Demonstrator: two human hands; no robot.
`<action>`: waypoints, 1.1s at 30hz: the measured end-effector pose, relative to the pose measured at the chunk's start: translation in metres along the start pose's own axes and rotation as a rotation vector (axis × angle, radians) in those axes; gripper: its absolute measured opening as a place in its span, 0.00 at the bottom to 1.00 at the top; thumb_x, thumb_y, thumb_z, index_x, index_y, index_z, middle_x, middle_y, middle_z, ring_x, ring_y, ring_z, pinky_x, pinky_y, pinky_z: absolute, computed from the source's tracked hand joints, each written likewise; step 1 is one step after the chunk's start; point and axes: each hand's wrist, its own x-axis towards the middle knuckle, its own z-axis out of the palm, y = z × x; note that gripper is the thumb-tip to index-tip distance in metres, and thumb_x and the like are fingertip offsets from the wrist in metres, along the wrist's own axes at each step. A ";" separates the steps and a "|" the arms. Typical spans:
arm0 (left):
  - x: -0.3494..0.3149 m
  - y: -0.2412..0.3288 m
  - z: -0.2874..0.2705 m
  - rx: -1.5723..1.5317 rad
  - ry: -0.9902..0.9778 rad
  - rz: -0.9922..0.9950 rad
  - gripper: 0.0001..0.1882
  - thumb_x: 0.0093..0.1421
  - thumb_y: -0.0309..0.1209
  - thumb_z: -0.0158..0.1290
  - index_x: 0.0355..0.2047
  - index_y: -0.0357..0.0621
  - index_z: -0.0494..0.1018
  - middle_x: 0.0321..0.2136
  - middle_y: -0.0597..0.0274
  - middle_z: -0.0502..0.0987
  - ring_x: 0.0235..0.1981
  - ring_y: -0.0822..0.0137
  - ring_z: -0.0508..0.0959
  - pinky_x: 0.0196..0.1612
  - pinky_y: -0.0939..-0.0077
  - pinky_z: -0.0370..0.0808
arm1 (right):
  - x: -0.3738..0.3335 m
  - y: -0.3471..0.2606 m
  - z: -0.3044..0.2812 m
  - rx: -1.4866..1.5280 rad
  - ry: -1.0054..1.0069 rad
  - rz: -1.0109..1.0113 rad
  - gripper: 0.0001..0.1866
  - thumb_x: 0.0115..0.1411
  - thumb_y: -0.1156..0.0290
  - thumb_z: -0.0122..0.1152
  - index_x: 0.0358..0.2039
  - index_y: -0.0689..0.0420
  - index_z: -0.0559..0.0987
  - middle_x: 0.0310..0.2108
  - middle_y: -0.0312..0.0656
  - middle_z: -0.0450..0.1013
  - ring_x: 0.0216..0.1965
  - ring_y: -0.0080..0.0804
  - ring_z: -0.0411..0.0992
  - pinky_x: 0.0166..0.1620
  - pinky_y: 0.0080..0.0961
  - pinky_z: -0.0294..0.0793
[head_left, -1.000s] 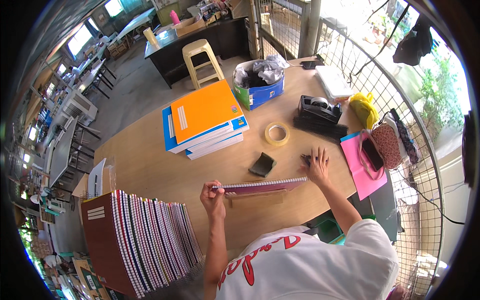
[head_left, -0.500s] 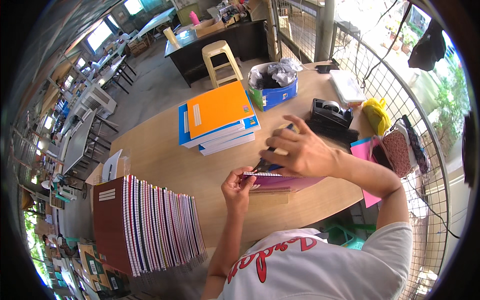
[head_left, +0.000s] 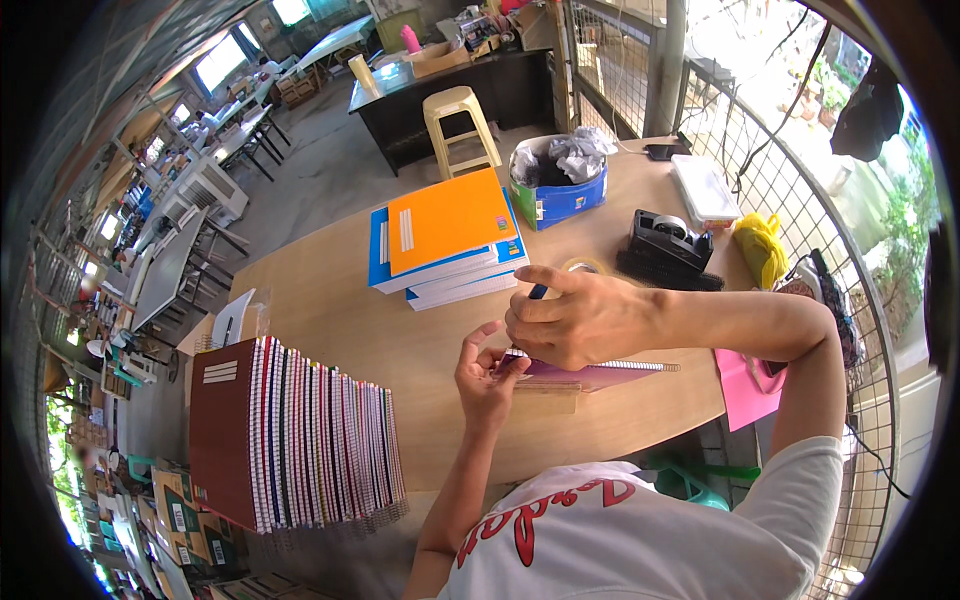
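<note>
A purple spiral notebook [head_left: 612, 378] lies at the table's near side, its coil edge facing away from me. My left hand [head_left: 484, 390] pinches its left end between thumb and fingers. Over that same end my right hand [head_left: 575, 322] is curled around pliers [head_left: 538, 291], of which only a bit of dark blue handle shows; their jaws are hidden behind my fingers. Under the notebook is a flat tan board [head_left: 550, 402]. Just beyond my right hand lies a roll of tape [head_left: 586, 266].
Left stands a long row of spiral notebooks [head_left: 225, 440]. Blue and orange books [head_left: 450, 220] are stacked ahead, beside a box of crumpled plastic [head_left: 565, 200]. A black tape dispenser [head_left: 670, 240], yellow bundle [head_left: 760, 240] and pink sheet [head_left: 742, 395] sit at right, near wire mesh.
My right hand has come lower and left over the notebook's end, hiding the plier jaws. The notebook's right side tips down, showing more coil. My left index finger has lifted.
</note>
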 end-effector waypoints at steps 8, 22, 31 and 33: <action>0.001 0.002 0.004 0.034 -0.002 0.005 0.33 0.53 0.16 0.65 0.59 0.39 0.66 0.28 0.62 0.79 0.30 0.77 0.78 0.36 0.84 0.75 | -0.005 -0.003 -0.008 -0.039 0.007 -0.044 0.08 0.41 0.64 0.63 0.23 0.50 0.84 0.31 0.32 0.74 0.45 0.27 0.72 0.59 0.39 0.66; -0.004 0.009 0.028 0.089 0.148 0.118 0.35 0.56 0.17 0.64 0.62 0.39 0.62 0.31 0.60 0.81 0.33 0.75 0.80 0.38 0.83 0.76 | -0.087 -0.071 -0.001 0.813 -0.045 0.955 0.26 0.45 0.65 0.78 0.42 0.58 0.77 0.42 0.46 0.75 0.43 0.51 0.73 0.45 0.41 0.76; 0.187 0.012 -0.107 0.789 0.372 0.225 0.25 0.57 0.38 0.64 0.51 0.41 0.71 0.49 0.49 0.74 0.48 0.55 0.74 0.47 0.61 0.74 | -0.239 -0.038 -0.053 0.971 0.241 1.770 0.23 0.43 0.85 0.67 0.42 0.57 0.78 0.31 0.30 0.70 0.33 0.19 0.70 0.37 0.19 0.71; 0.245 -0.001 -0.201 1.111 0.537 0.106 0.28 0.56 0.44 0.65 0.50 0.39 0.73 0.47 0.44 0.78 0.47 0.46 0.78 0.48 0.57 0.77 | -0.283 -0.066 0.022 1.040 0.146 1.805 0.22 0.43 0.85 0.67 0.42 0.57 0.78 0.30 0.29 0.70 0.31 0.19 0.69 0.36 0.19 0.70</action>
